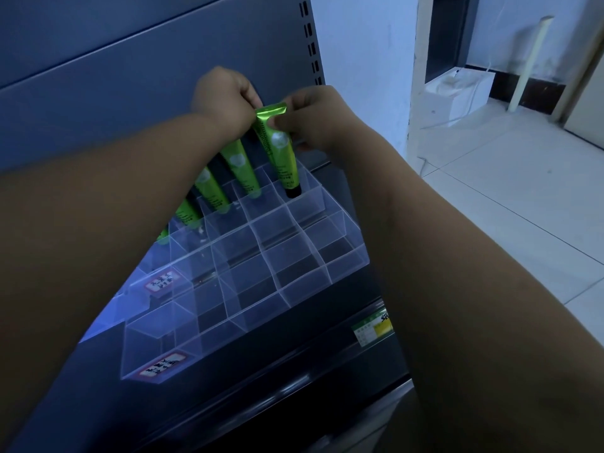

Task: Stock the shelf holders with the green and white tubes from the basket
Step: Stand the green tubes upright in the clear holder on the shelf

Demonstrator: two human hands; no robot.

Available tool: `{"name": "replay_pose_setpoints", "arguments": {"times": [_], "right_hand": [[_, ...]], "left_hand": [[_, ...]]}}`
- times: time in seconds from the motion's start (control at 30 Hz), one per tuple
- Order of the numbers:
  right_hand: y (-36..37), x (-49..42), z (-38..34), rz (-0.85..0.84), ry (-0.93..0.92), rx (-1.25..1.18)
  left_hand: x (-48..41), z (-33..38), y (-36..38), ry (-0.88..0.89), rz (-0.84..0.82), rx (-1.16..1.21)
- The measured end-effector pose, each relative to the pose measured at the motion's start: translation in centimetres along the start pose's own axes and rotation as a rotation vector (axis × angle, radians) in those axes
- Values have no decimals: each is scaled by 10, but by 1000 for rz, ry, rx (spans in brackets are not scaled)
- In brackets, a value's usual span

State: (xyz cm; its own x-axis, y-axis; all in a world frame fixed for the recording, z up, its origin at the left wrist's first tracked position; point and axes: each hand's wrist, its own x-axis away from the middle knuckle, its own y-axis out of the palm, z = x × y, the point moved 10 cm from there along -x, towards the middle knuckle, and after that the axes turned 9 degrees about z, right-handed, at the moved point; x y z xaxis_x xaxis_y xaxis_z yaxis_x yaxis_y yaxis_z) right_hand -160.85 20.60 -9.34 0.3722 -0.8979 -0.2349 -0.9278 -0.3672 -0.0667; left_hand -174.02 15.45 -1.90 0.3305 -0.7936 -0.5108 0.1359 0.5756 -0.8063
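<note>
Our right grip (313, 119) pinches the flat crimped end of a glossy green and white plastic tube (280, 152), with the thumb and curled fingers closed on the crimp's right edge. Our left grip (225, 99) is curled as well, its fingertips closed on the left corner of the same crimp. The two grips meet over the tube and are almost touching.

The tube stands tilted with the crimp uppermost. Its black cap (293, 191) is down in the rightmost compartment of the back row of a clear acrylic grid holder (294, 256). To its left in that row, four more green tubes (238, 168) lean the same way, one per compartment. The farthest ones are partly hidden behind our left forearm.

The holder sits on a dark metal shelf (294, 387) in front of a grey back panel (130, 60). We see red and white stickers (162, 367) on its clear front walls and a green and yellow price label (372, 328) on the shelf edge. To the right lies a pale tiled floor (523, 207), with a white box (457, 93) against the wall.
</note>
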Motion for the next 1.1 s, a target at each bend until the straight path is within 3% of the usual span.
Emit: {"name": "replay_pose_setpoints", "arguments": {"times": [0.4, 0.57, 0.77, 1.1], "right_hand": [[8, -1, 31, -41, 78, -24], [12, -3, 31, -70, 90, -36], [5, 0, 27, -48, 67, -23], [2, 3, 16, 13, -6, 49]], "left_hand": [[19, 17, -21, 138, 147, 190], [40, 25, -13, 258, 63, 50], [35, 13, 2, 175, -100, 203], [31, 10, 0, 171, -77, 197]]}}
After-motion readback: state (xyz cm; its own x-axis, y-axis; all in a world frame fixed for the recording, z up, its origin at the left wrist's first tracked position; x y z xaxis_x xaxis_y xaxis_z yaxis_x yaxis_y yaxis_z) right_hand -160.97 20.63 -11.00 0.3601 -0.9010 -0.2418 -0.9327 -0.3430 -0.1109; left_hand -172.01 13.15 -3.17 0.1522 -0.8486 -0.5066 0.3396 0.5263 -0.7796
